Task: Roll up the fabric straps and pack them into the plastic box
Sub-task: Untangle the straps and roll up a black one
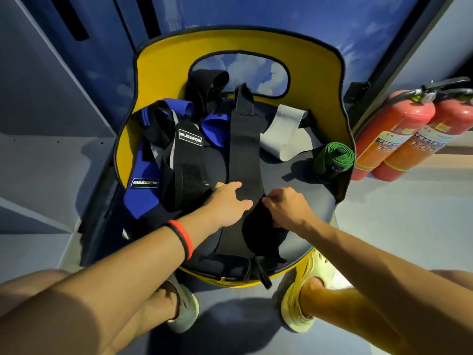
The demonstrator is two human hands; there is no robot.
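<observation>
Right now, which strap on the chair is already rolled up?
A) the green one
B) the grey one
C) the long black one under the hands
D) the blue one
A: the green strap sits as a tight roll near the right edge of the seat, while the blue strap, the grey strap and the long black strap all lie unrolled.

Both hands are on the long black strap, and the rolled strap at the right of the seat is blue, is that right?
Not quite. The head view shows the rolled strap at the right of the seat is green, not blue. The left hand and right hand are indeed both on the long black strap.
</observation>
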